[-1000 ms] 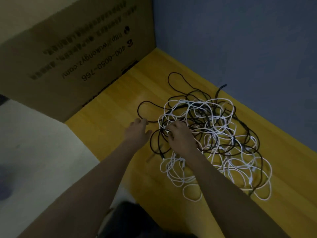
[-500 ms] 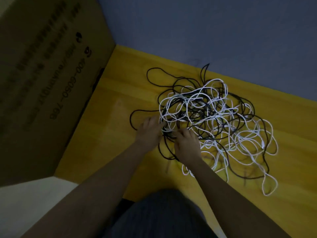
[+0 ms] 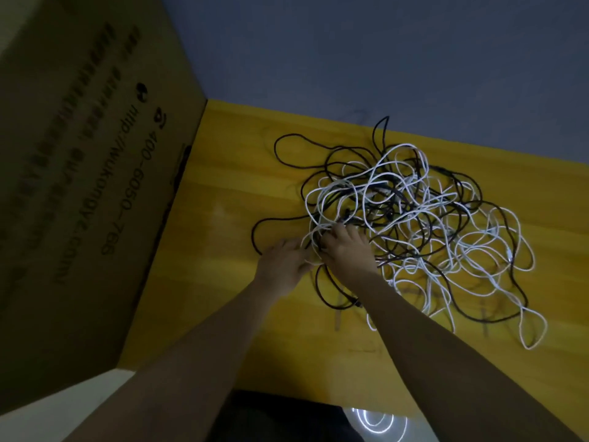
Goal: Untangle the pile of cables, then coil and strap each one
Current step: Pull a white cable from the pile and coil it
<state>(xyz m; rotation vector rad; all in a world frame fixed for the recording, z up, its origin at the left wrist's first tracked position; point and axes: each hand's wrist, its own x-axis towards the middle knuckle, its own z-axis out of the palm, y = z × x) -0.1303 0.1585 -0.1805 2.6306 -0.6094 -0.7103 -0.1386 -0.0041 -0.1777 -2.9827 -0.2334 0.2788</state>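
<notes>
Yellow wood makes up the table [image 3: 242,173] under us, with a blue-grey wall [image 3: 382,52] behind it. Our right hand [image 3: 349,250] sits at the near left edge of the pile of cables [image 3: 414,224], fingers curled down into the strands; they seem to pinch a white cable [image 3: 322,199] there, though the dim light blurs the grip. Our left hand [image 3: 282,266] is just beside it, touching, its fingers bent round white strands at the same spot. From the hands outward, a black cable [image 3: 255,237] loops off to the left on bare wood, and another black loop [image 3: 331,298] lies nearer us between our forearms. Beyond, black and white cables stay knotted together, spreading right toward a loose white loop [image 3: 534,330] at the edge. A big cardboard box [image 3: 79,186] with printed text stands upright to the left, well apart from the pile.
</notes>
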